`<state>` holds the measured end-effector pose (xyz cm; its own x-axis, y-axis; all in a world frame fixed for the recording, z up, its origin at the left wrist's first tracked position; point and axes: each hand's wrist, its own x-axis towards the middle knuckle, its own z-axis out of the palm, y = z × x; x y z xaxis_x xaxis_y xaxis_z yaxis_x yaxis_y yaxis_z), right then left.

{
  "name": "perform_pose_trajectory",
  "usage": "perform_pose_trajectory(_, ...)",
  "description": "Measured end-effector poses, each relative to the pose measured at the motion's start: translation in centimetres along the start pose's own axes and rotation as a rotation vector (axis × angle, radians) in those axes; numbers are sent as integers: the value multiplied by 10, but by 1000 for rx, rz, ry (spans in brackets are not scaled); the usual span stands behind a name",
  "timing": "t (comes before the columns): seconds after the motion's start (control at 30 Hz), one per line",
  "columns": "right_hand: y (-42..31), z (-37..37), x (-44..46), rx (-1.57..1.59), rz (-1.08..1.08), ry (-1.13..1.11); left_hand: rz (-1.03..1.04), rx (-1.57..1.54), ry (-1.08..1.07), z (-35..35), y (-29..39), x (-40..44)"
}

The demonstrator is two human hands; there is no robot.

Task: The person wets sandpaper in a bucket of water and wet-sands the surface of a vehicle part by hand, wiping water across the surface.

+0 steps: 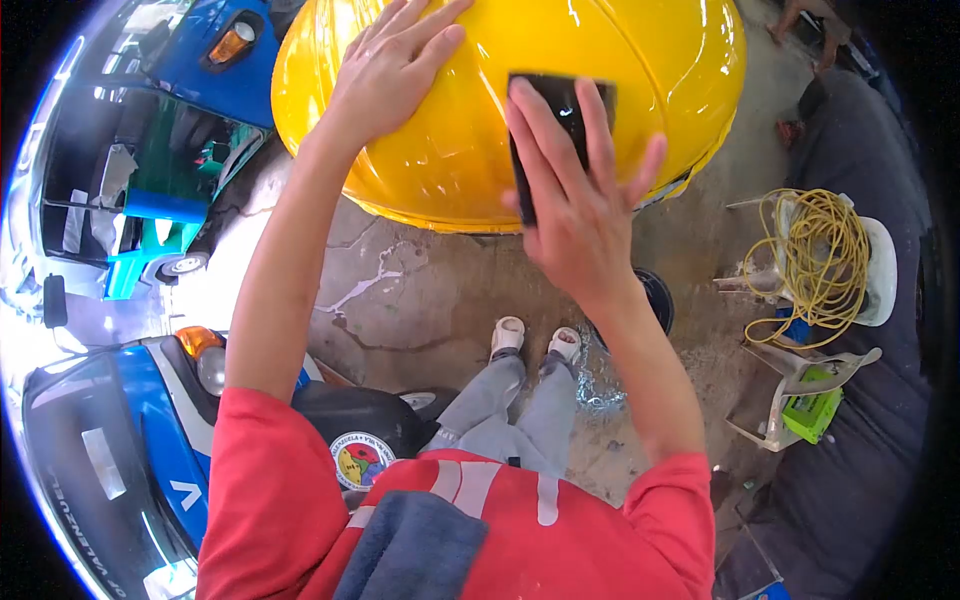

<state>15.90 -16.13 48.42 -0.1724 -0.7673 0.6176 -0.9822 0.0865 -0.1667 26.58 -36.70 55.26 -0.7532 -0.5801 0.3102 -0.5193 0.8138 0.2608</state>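
Observation:
A glossy yellow curved panel [450, 130] fills the top middle of the view. My left hand [395, 75] lies on its upper left part, fingers spread, with nothing in it. Over the panel's right part, my right hand [580, 185] holds a flat black block [555, 95], its fingers laid across the top. The block's underside is hidden. A dark blue cloth [415, 550] hangs over the front of my red shirt.
Blue vehicles [150, 400] stand at the left. On the right, a coiled yellow hose [820, 260] rests on a white chair [880, 270], near a green box [812, 405]. A dark round container [655, 300] is behind my right wrist. Another person's limbs [820, 25] show top right.

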Motion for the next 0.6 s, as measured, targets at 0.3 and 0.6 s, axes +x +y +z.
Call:
perform_pose_trajectory(0.3,9,7,-9,-28,-42,33,-37,-2,-3,0,5,-1)
perform_pose_trajectory(0.6,7,2,2,-12,-22,-7,-41,-19,-19,-8,16,-5)
